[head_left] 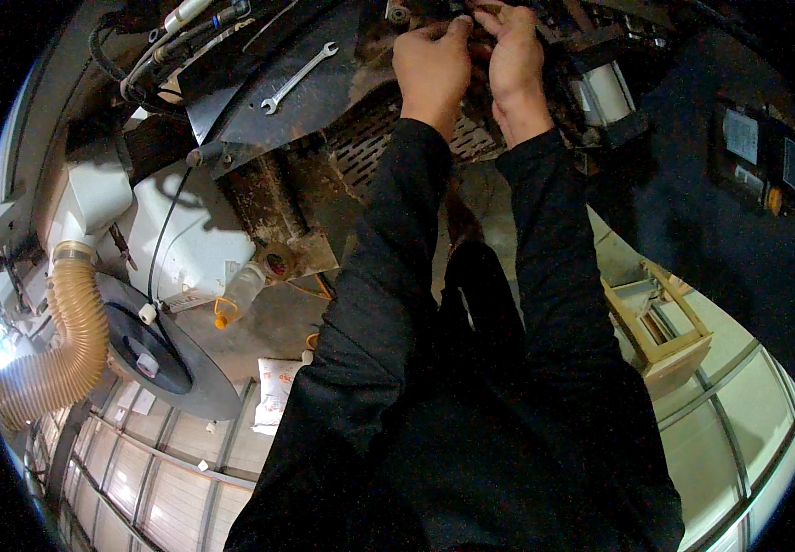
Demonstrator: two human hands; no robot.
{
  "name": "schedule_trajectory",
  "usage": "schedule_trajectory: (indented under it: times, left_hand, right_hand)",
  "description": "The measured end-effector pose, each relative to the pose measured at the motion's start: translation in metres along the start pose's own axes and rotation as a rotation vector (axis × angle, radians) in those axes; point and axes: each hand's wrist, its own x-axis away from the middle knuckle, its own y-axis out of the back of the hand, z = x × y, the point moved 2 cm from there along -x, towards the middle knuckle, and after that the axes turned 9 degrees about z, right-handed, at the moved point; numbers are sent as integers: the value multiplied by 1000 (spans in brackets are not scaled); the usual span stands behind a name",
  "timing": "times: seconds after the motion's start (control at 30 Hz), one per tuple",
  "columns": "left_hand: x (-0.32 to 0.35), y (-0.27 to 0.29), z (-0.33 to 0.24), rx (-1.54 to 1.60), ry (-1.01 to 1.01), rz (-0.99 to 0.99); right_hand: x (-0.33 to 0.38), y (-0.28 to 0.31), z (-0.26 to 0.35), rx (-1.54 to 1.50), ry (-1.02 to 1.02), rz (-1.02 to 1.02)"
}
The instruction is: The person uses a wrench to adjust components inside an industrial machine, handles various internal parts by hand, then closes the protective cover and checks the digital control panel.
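1. Dark machine parts (566, 66) run off the top edge.
2. By them, left hand (432, 72) and right hand (516, 66) bend their fingers; whether they pinch anything, I cannot tell.
3. Farther off, an orange-capped clear bottle (246, 286): contents unclear.

It's a workshop, plainly: a wrench (300, 79) lies on a dark metal plate (328, 94), grimy machinery (374, 152) alongside, ribbed hose (80, 308) curling left!
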Motion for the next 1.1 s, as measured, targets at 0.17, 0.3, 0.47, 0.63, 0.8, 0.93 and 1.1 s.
schedule_trajectory:
  times: [0.17, 0.3, 0.47, 0.63, 0.8, 0.93, 1.1]
  left_hand:
    - [-3, -2, 5, -197, -71, -121]
    - [2, -5, 3, -178, -101, -135]
    - [1, -3, 2, -91, -77, -30]
    - [3, -7, 2, -169, -82, -108]
    - [3, -9, 1, -120, -129, -89]
    - [-11, -8, 14, 9, -92, -29]
    - [-8, -7, 11, -132, -88, -87]
  right_hand:
    - [3, -7, 8, -25, -44, 13]
    - [7, -6, 14, -13, -72, 42]
    - [4, -10, 12, 3, -18, -21]
    - [13, -10, 34, 54, -149, 73]
    - [23, -24, 62, 40, -197, 19]
    - [0, 1, 24, 47, 28, 10]
    - [22, -25, 64, 34, -171, 30]
